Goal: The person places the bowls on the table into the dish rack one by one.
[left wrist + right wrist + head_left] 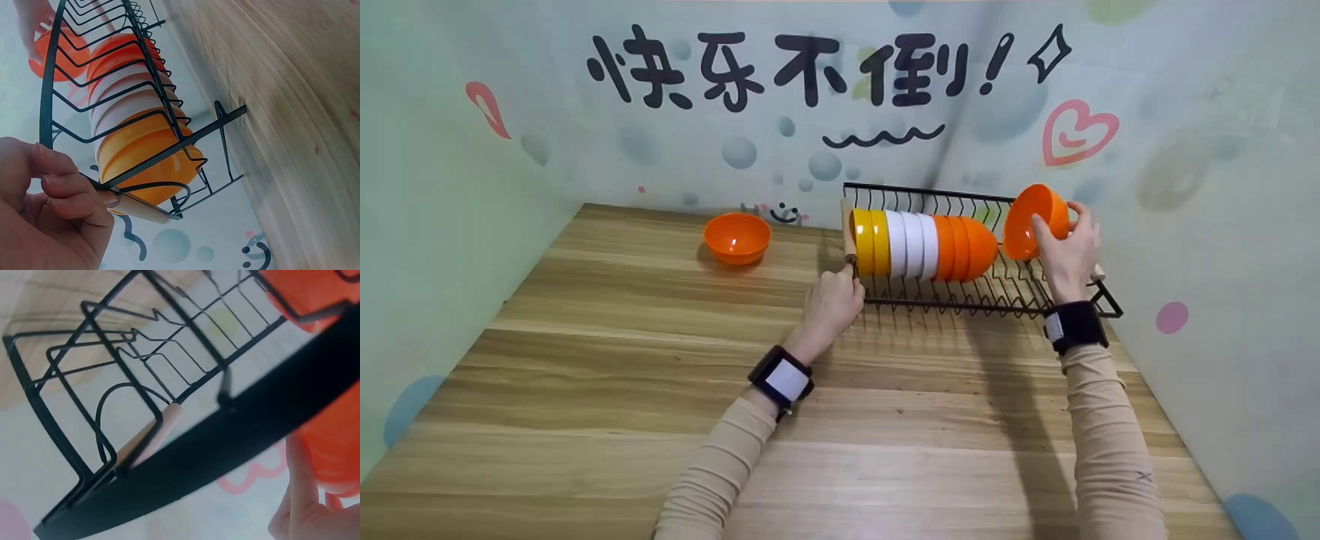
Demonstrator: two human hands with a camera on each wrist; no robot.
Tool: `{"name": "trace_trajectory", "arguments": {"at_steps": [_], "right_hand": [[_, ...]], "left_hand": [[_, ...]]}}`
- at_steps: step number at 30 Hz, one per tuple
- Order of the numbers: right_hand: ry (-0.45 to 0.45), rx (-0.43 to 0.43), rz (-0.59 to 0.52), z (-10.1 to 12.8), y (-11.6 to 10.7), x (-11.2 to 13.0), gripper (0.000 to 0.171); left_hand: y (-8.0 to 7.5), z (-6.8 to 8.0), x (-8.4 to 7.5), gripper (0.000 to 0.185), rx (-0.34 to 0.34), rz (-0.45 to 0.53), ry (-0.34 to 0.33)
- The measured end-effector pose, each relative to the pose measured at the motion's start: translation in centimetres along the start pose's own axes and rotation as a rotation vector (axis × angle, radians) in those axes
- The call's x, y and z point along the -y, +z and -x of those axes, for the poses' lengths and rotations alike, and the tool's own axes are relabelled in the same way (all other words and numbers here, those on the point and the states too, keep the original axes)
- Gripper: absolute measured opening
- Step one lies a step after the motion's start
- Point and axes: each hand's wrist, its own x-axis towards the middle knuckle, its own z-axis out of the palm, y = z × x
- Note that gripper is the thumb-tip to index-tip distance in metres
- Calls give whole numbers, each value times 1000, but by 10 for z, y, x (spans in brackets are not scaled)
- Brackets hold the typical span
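Note:
My right hand (1071, 251) holds an orange bowl (1023, 221) by its side, thumb on the inside and fingers behind it. The bowl is tilted over the right end of a black wire dish rack (952, 307). At the rack's near left corner, my left hand (834, 298) grips the frame; the left wrist view shows its fingers curled there beside a wooden handle (143, 208). Nested on edge in the rack stand two yellow bowls (868, 244), three white bowls (911, 246) and three orange bowls (969, 249). The right wrist view shows the held bowl partly hidden behind a rack bar.
Another orange bowl (737, 240) sits upright on the wooden table (607, 360), left of the rack and near the back wall. Printed walls (780, 165) close in the back and both sides. The rack's right end lies close to the right wall.

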Motion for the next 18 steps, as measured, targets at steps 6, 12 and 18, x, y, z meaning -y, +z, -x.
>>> {"name": "trace_trajectory", "arguments": {"at_steps": [6,12,18], "right_hand": [[-58,21,102,-6,9,2,68],[-107,56,160,-11,20,-1,68],[-136,96,238,-11,31,-3,69]], "left_hand": [[-1,-1,1,30,-9,-3,7],[0,-1,1,28,-13,24,6],[0,-1,1,30,-13,17,5]]}}
